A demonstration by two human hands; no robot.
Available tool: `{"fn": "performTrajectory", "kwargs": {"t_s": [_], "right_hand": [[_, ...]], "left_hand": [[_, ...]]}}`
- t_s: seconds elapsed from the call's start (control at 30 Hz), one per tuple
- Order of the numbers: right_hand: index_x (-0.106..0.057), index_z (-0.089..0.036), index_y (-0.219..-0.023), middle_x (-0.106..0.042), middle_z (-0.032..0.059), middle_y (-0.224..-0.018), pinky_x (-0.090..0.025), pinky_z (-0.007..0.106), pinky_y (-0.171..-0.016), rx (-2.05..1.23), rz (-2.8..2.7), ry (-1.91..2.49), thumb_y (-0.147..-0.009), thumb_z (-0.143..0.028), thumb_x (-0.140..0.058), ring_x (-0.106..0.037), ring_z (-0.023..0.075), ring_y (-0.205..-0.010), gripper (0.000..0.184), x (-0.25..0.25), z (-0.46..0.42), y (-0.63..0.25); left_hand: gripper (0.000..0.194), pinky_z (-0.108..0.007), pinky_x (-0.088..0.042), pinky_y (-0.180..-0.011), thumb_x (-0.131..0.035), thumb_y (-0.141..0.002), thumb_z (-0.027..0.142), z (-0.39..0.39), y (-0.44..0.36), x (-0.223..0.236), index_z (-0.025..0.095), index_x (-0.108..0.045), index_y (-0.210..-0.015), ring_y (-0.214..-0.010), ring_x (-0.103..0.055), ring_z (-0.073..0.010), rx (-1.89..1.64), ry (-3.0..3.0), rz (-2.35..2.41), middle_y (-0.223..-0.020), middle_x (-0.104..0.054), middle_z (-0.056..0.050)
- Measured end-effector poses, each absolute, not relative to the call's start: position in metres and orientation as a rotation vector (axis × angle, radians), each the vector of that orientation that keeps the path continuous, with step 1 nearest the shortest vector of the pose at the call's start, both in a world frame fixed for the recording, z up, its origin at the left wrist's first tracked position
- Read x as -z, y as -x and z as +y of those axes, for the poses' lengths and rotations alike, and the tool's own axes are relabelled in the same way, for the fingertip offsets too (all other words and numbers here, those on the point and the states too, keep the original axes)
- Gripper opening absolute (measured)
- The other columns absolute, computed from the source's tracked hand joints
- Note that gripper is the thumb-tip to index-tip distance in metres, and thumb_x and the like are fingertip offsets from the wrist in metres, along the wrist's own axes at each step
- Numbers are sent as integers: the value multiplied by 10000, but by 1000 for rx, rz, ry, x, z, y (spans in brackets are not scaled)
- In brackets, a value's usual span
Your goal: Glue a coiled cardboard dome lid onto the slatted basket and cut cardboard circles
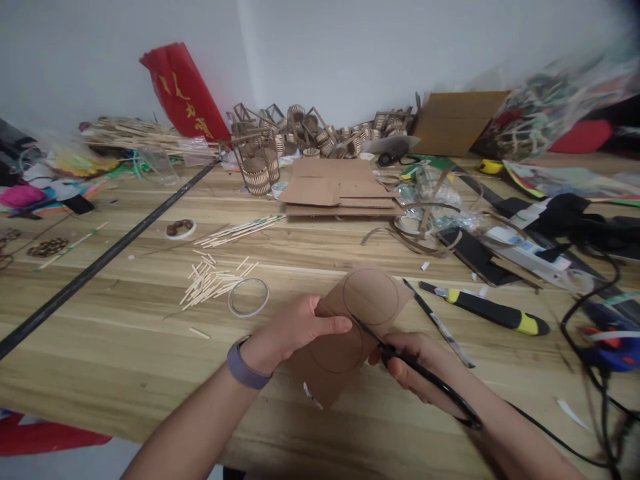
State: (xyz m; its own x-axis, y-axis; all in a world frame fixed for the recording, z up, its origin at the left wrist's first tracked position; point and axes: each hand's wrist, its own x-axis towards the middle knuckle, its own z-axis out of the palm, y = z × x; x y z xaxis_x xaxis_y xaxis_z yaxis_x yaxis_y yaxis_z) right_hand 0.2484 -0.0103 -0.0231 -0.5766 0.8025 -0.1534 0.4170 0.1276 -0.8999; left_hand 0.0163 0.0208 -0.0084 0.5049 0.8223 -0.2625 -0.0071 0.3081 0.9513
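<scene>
My left hand [305, 327], with a purple band on the wrist, grips a piece of brown cardboard [325, 380] by its left edge, thumb on top. Two drawn circles show on the cardboard, one above the other. Black-handled scissors [425, 377] are held in my right hand [425, 363]. Their blades lie at the cardboard between the two circles, pointing up and left. Whether the blades are apart is hard to see.
A utility knife [485, 310] and a dark pen-like stick [440, 325] lie right of the cardboard. Short wooden sticks [213, 283] and a tape ring [249, 297] are on the left. Stacked cardboard [320, 190] and small woven baskets [257, 177] stand behind. Cables [603, 393] run along the right.
</scene>
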Motion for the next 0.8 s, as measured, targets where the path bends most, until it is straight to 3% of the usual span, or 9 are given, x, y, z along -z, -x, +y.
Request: {"fn": "performTrajectory", "kwargs": {"t_s": [0.33, 0.8], "right_hand": [[-605, -159, -718, -340, -47, -517, -203, 211, -356, -1442, -2030, 1211, -787, -854, -354, -307, 80, -421, 742, 19, -11, -246], [-639, -154, -747, -363, -48, -469, -214, 223, -367, -1384, -2027, 1183, -816, -827, -350, -319, 84, -397, 736, 24, -12, -246]], "left_hand": [[469, -357, -506, -828, -790, -659, 467, 22, -16, 9, 137, -735, -987, -945, -668, -276, -642, -1160, 953, -940, -753, -78], [330, -263, -463, -713, -805, -646, 434, 21, -16, 1, 169, -737, -831, -788, -638, -182, -661, -1105, 881, -847, -736, -19]]}}
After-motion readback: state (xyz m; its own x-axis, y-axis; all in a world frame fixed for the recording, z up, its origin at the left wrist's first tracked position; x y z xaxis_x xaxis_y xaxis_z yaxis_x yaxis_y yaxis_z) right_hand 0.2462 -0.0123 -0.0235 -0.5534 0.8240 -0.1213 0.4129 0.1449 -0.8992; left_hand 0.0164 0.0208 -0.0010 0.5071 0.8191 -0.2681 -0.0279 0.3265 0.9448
